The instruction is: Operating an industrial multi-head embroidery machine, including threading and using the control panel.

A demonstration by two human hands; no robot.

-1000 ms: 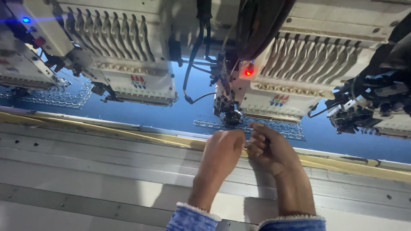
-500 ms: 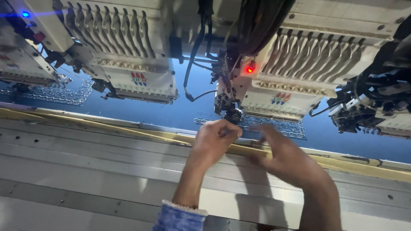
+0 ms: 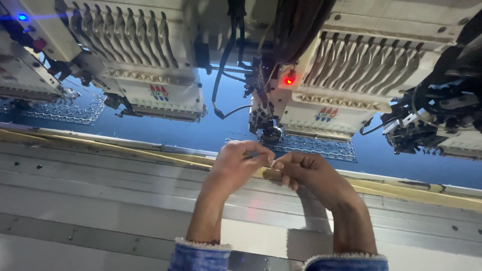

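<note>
From the head camera, looking down, both hands meet in front of a row of embroidery machines. The left hand [image 3: 240,163] is curled, its fingertips pinched together close to the right hand's, and something thin and dark shows between its fingers, too small to tell what it is. The right hand [image 3: 306,170] is also curled, thumb and forefinger pressed together at a pale tip, as if pinching a fine thread; the thread itself cannot be made out. The two hands are just beside each other, fingertips nearly touching, above the yellowish wooden strip [image 3: 150,155] that runs along the edge of the grey metal table [image 3: 100,200]. Blue cuffs [image 3: 201,256] cover both wrists at the bottom edge. Just beyond the hands, the middle machine head [image 3: 326,110] hangs over the blue cloth [image 3: 226,125], with a red light [image 3: 289,80] glowing on its side and its needle part [image 3: 268,131] right above a silvery stitched band [image 3: 311,146] on the cloth. Another machine head [image 3: 150,85] stands to the left over a similar stitched patch [image 3: 70,111], and a third, darker one [image 3: 442,120] sits at the right edge.
</note>
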